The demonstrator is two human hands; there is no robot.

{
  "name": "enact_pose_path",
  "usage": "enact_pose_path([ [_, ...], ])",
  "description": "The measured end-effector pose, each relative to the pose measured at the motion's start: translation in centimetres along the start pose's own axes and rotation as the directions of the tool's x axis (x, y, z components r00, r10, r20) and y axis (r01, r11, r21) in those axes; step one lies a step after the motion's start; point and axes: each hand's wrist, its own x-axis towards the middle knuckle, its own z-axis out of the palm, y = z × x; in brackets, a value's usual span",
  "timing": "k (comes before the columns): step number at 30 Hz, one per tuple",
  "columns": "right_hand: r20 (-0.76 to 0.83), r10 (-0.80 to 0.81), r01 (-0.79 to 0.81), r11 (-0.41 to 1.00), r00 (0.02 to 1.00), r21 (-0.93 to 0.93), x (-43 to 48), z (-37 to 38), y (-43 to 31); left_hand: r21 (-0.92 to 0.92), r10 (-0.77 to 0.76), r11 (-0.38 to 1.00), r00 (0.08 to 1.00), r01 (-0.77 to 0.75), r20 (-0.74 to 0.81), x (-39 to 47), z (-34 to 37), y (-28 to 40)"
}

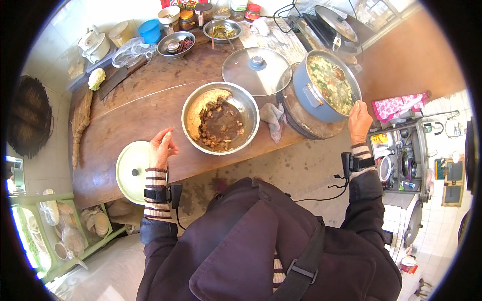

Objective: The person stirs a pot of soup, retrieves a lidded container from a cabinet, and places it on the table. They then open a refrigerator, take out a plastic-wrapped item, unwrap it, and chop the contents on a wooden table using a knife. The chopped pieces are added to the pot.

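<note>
My left hand (pixel 161 147) hovers over the table's front edge with nothing in it, fingers loosely bent. Partly beneath its wrist lies a pale green lid (pixel 132 172) with a dark knob. Right of this hand, a steel bowl (pixel 251 129) holds dark brown sauce with small chunks and a pale yellow, crumbly mass along its left side. My right hand (pixel 359 117) is closed at the near right rim of a blue-grey pot (pixel 310 99) of soup with greens. It seems to grip a ladle (pixel 339 73) whose bowl sits in the soup; the handle is mostly hidden.
The pot stands on a round wooden board (pixel 320 129). A glass lid (pixel 241 73) and a crumpled cloth (pixel 272 118) lie beside it. Further back are a bowl of dried chillies (pixel 184 45), a cleaver (pixel 113 83) and several jars (pixel 187 19). A straw brush (pixel 80 124) lies left.
</note>
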Motion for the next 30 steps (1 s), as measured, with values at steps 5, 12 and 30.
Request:
enact_pose_path([
  [5, 0.526, 0.252, -0.560, 0.591, 0.812, 0.581, -1.9, -0.3, -4.7, 0.110, 0.093, 0.990, 0.992, -0.083, -0.087, -0.8, -0.9, -0.1],
  [12, 0.900, -0.057, -0.767, 0.501, 0.432, 0.400, -9.5, 6.1, -11.7, 0.334, 0.319, 0.918, 0.900, -0.215, -0.296, -3.9, -5.4, 0.8],
  [30, 0.873, -0.060, -0.451, 0.838, 0.483, 0.307, -10.7, 18.5, -16.7, 0.930, 0.576, 0.285, 0.734, 0.233, -0.361, -7.4, -12.9, -3.9],
])
